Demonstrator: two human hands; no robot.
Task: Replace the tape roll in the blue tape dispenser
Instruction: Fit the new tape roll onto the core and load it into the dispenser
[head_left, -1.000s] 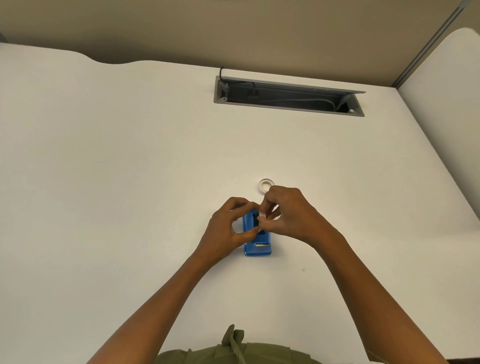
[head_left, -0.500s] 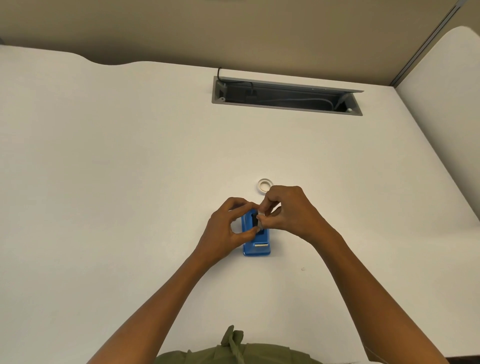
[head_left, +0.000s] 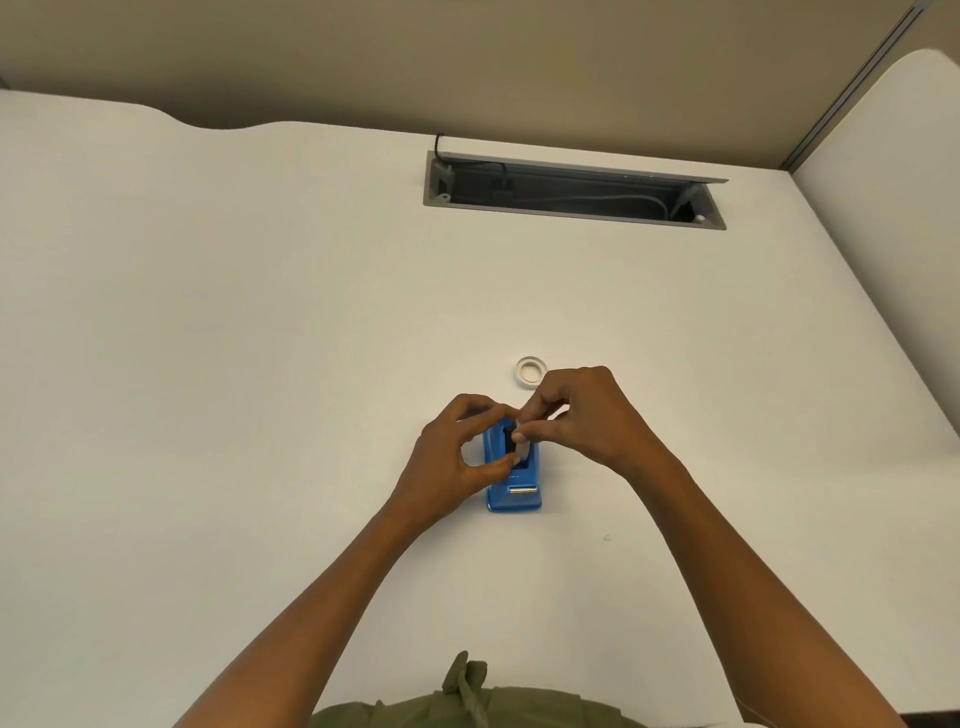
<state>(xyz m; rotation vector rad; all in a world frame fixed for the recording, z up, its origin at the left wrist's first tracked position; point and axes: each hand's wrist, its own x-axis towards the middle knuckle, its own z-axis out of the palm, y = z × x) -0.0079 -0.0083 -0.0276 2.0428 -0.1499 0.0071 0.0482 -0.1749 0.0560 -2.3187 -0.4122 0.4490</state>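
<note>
Head view: blue tape dispenser (head_left: 513, 480) stands on the white counter (head_left: 234, 364) at frame centre, cutter end toward the person. Left hand (head_left: 453, 457) fingers (head_left: 503, 461) pinch its left wall. Right hand (head_left: 587, 415) fingers (head_left: 535, 428) are clamped on a pale tape roll (head_left: 521, 446) seated over the dark slot. A ring (head_left: 531, 370), probably the spent core, lies above. Judgement: removal done; seating and threading remain.
</note>
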